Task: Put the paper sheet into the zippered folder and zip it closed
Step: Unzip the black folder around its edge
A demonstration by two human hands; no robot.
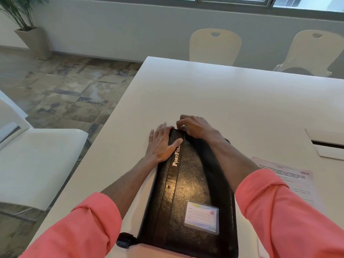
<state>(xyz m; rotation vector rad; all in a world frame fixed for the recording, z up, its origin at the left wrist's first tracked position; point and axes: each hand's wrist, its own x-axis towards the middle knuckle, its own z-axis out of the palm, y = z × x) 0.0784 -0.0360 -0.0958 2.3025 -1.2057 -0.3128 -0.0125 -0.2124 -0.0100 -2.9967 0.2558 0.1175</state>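
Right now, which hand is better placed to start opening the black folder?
Probably the right hand: its curled fingers sit at the far edge of the folder, while the left hand lies flat on top, steadying it.

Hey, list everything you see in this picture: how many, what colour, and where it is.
zippered folder: one, black, flat on the table in front of the person
label card: one, pale, in a clear pocket on the folder's cover
paper sheet: one, white with print, on the table right of the folder
table: one, white
cable hatch: one, white, set into the table at right
far chairs: two, cream, beyond the table
near seat: one, white, left of the table
potted plant: one, green in a beige planter, far left corner
sleeves: two, pink
left hand: flat on the folder's far left corner
right hand: fingers curled at the folder's far edge
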